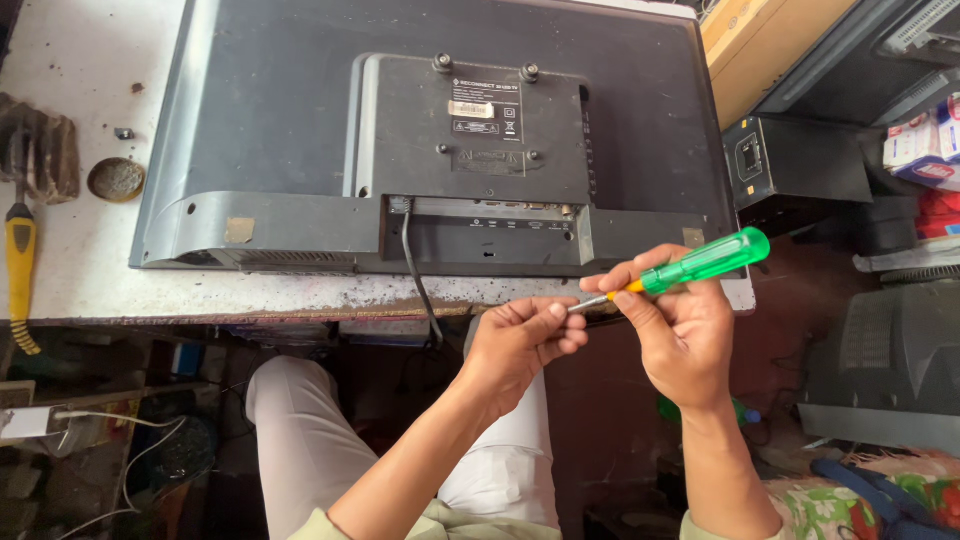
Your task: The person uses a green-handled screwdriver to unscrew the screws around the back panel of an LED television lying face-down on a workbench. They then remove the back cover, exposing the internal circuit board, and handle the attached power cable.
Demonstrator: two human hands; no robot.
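A flat television [290,120] lies face down on a worn white table [80,280], its dark grey back up. A black cable [415,280] hangs from its lower panel over the table edge. My right hand [680,330] grips a screwdriver with a translucent green handle [705,262], held level in front of the table edge. My left hand [520,345] pinches the metal tip of the screwdriver's shaft [585,304] between thumb and fingers. Both hands hover just below the television's lower right corner.
A yellow-handled tool [20,265] and a small round tin [116,179] lie at the table's left. Black boxes and old sets [800,160] crowd the right side. My knees in light trousers [300,430] are under the table. A white adapter with wires [30,420] sits lower left.
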